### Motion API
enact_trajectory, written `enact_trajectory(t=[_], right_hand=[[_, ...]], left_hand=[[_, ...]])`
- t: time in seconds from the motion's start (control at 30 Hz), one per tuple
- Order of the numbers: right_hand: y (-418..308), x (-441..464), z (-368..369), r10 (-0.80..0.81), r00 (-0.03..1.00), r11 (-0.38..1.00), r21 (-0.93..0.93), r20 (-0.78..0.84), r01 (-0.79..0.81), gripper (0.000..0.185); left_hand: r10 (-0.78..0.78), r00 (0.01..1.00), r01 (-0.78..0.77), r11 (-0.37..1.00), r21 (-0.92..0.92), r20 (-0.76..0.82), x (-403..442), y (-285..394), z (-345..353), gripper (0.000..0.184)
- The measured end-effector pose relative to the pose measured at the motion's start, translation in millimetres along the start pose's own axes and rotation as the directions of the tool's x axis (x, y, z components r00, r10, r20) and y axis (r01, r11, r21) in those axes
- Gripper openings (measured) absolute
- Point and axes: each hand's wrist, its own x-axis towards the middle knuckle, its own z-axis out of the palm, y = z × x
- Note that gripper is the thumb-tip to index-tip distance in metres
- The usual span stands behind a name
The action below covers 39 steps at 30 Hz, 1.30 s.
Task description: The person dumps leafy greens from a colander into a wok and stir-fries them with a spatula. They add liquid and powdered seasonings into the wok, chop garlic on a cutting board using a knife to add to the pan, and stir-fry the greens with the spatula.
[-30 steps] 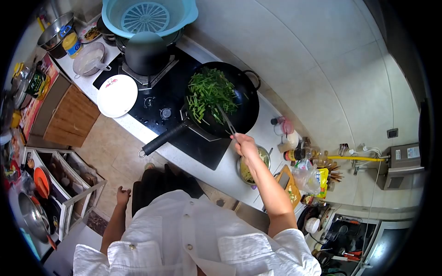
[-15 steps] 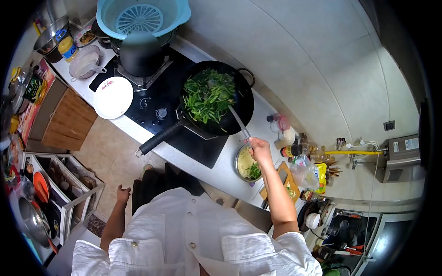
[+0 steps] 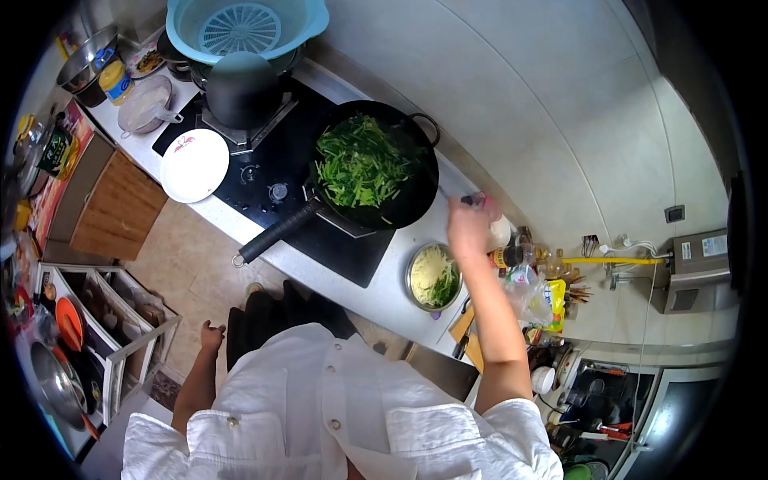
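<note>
A black wok [image 3: 424, 180] on the stove holds chopped green vegetables [image 3: 362, 164], heaped toward its left side. Just right of the wok's rim, my right hand [image 3: 468, 226] is blurred and closed around the metal tongs [image 3: 445, 193], whose far end points at the wok and is hard to make out. Below it stands a steel bowl [image 3: 410, 282] with pale shreds and cut greens. My left hand [image 3: 212, 335] hangs beside my body over the floor, holding nothing, its fingers slightly apart.
A white plate [image 3: 194, 166] lies left of the burners. Behind it are a dark pot [image 3: 242, 94] and a blue basket [image 3: 308, 28]. Bottles and bags line the counter right of my arm, near a cutting board [image 3: 474, 352]. The wok handle [image 3: 276, 234] juts toward me.
My right hand has moved up and right, drawing the tongs away from the greens. Greens that first lay in the wok now also lie in the steel bowl. My left hand hardly moved.
</note>
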Motion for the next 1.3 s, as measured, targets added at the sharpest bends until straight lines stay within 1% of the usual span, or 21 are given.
enact_trajectory(t=[0.07,0.1,0.17,0.23,0.27,0.33,0.47,0.53,0.67,0.73,0.77,0.8,0.87,0.93,1.0,1.07,1.1,1.13,1.2,1.23,1.3], right_hand=[[-29.6,-20.6,26.6,-0.048,0.997,0.988,0.148,0.053,0.040,0.024],[-34.1,-33.4,17.0,-0.046,0.998,0.989,0.146,0.052,0.038,0.024],[-42.2,-50.1,-28.2,-0.142,0.984,0.974,0.195,0.111,0.119,0.030],[-29.4,-49.1,-82.5,-0.138,0.964,0.988,0.093,0.225,0.120,0.034],[-25.3,-49.9,-107.2,-0.150,0.966,0.983,0.139,0.209,0.123,0.031],[-24.5,-49.5,-143.7,-0.168,0.944,0.983,0.121,0.284,0.139,0.029],[-41.5,-31.5,-100.0,-0.197,0.937,0.980,0.077,0.288,0.182,0.027],[-37.6,-7.4,-76.7,-0.056,0.987,0.959,0.284,0.151,0.011,0.025],[-34.6,1.0,-56.5,-0.043,0.997,0.947,0.320,0.070,0.018,0.029],[-50.2,-9.7,-31.2,-0.032,0.994,0.989,0.150,0.106,0.016,0.034],[-55.6,-25.7,-23.5,-0.113,0.988,0.993,0.044,0.104,0.109,0.038],[-51.9,-40.1,-25.1,-0.181,0.977,0.977,0.131,0.110,0.166,0.037],[-42.5,-47.1,-70.0,-0.188,0.941,0.968,0.218,0.282,0.128,0.039],[-38.2,-42.8,-105.3,-0.146,0.945,0.976,0.200,0.292,0.089,0.038],[-38.7,-35.5,-104.2,-0.095,0.949,0.983,0.179,0.301,0.041,0.036],[-48.0,-21.0,-64.6,-0.021,0.992,0.986,0.168,0.123,0.000,0.036],[-51.8,-16.4,-44.0,-0.006,0.995,0.990,0.144,0.104,-0.009,0.036],[-55.9,-21.6,-40.0,-0.005,0.995,0.989,0.145,0.103,-0.011,0.036],[-61.9,-39.5,-37.3,-0.048,0.971,0.996,0.086,0.235,0.028,0.034],[-54.5,-47.2,-55.9,-0.120,0.958,0.981,0.179,0.260,0.075,0.032],[-42.8,-52.8,-109.3,-0.124,0.961,0.977,0.201,0.246,0.075,0.029]], left_hand=[[0.013,1.000,-0.013,1.000,-0.010,0.002,1.4,6.5,0.4,0.073],[0.020,1.000,-0.020,1.000,-0.024,0.003,1.1,9.3,1.0,0.073],[0.041,0.999,-0.041,0.999,-0.036,0.011,-0.4,16.5,3.1,0.073],[0.052,0.999,-0.051,0.997,-0.050,0.015,-2.0,16.3,5.9,0.073],[0.051,0.999,-0.051,0.997,-0.060,0.003,-1.0,15.6,8.0,0.073],[0.049,0.999,-0.050,0.996,-0.070,-0.011,2.4,12.3,10.7,0.072],[0.023,1.000,-0.023,0.999,-0.024,0.001,11.6,-3.0,16.9,0.072],[0.021,1.000,-0.021,1.000,-0.019,0.002,12.3,-3.0,15.5,0.072],[0.052,0.999,-0.052,0.999,0.010,-0.010,7.0,5.7,9.0,0.073],[0.038,0.999,-0.038,0.999,-0.019,-0.021,17.4,2.5,8.9,0.073],[0.043,0.999,-0.044,0.999,-0.023,-0.020,22.9,2.3,9.1,0.073],[0.045,0.999,-0.046,0.999,-0.024,-0.023,27.1,0.5,9.6,0.073],[0.037,0.999,-0.037,0.999,-0.022,-0.026,20.0,-0.5,9.3,0.073],[0.025,1.000,-0.025,0.999,-0.022,-0.014,3.1,18.3,6.5,0.073],[0.020,1.000,-0.021,1.000,-0.014,-0.007,14.2,7.5,8.5,0.073],[0.011,1.000,-0.011,1.000,-0.006,0.000,21.1,0.3,14.5,0.073],[-0.001,1.000,0.001,1.000,-0.021,0.010,23.0,-0.9,15.8,0.072],[-0.012,1.000,0.012,0.999,-0.038,0.019,26.0,-0.5,16.1,0.072],[0.031,1.000,-0.030,0.997,-0.069,0.006,14.7,15.3,14.3,0.072],[0.070,0.998,-0.070,0.993,-0.093,-0.003,9.5,20.3,15.0,0.071],[0.070,0.998,-0.069,0.995,-0.065,0.004,13.0,17.8,14.5,0.071]])
